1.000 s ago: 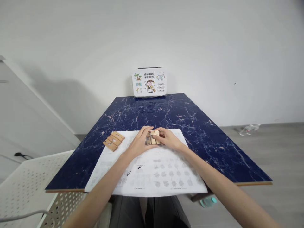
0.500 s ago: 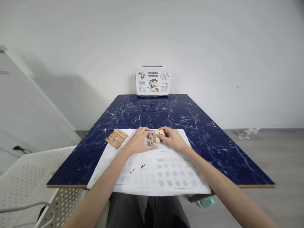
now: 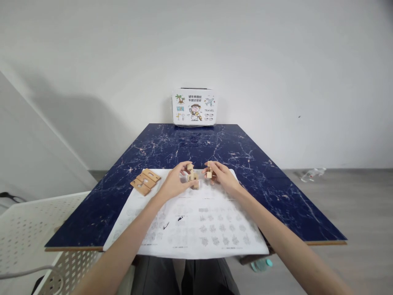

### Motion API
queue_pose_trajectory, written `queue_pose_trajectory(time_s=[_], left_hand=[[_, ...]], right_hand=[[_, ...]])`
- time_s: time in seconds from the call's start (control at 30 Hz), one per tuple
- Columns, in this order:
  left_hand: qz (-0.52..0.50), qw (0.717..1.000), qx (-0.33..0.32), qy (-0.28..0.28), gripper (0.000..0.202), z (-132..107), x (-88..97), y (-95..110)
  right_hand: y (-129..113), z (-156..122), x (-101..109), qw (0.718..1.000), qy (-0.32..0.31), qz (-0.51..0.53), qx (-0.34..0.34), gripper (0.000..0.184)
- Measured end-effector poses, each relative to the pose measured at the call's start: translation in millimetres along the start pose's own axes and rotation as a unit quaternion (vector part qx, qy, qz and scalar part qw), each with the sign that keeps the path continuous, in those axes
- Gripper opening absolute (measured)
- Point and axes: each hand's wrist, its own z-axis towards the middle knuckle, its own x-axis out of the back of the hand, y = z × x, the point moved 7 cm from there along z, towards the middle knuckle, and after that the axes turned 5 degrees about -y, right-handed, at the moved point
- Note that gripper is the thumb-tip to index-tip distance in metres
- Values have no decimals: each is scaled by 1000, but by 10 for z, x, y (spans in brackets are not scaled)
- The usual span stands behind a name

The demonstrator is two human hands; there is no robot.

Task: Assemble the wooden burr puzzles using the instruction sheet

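My left hand (image 3: pixel 175 182) pinches a cluster of joined wooden puzzle pieces (image 3: pixel 192 176) over the far edge of a printed white sheet (image 3: pixel 190 221). My right hand (image 3: pixel 222 176) grips a separate notched wooden piece (image 3: pixel 209 169), held a short gap to the right of the cluster. Three flat wooden pieces (image 3: pixel 145 181) lie side by side at the sheet's far left corner, beyond my left hand's reach. Both hands are closed round their pieces.
The sheet lies on a dark blue marbled table (image 3: pixel 245 164). A white box with cartoon pictures (image 3: pixel 193 107) stands at the table's far edge against the wall. A white perforated basket (image 3: pixel 27 233) is at my left. A plastic bottle (image 3: pixel 311 173) lies on the floor at right.
My right hand has pulled one wooden piece away from the cluster, opening a gap. Both hands have lifted slightly. The camera has shifted a little.
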Motion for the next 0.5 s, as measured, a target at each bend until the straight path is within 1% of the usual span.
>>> queue_pose_trajectory(time_s=[0.1, 0.17, 0.23, 0.33, 0.37, 0.4, 0.43, 0.5], left_hand=[[-21, 1000, -9, 22, 62, 32, 25, -43], [-43, 999, 6, 33, 62, 44, 39, -85], [-84, 996, 27, 33, 59, 53, 38, -118], [-168, 985, 40, 14, 51, 80, 15, -128], [-203, 978, 46, 3, 55, 93, 2, -134], [-242, 968, 59, -12, 64, 104, -21, -149], [-284, 955, 78, -29, 72, 112, -50, -171], [-354, 926, 121, -60, 77, 114, -111, -219]], right_hand=[[9, 9, -9, 998, -21, 54, -12, 44], [1, 7, -29, 997, -40, 70, -16, 43], [-14, 3, -56, 995, -60, 79, -16, 42], [-34, -1, -85, 992, -80, 94, -16, 42], [-37, -1, -87, 992, -80, 100, -18, 41], [-40, -2, -87, 991, -79, 106, -22, 41], [-45, -5, -85, 990, -77, 113, -26, 41], [-61, -14, -89, 988, -81, 127, -36, 40]])
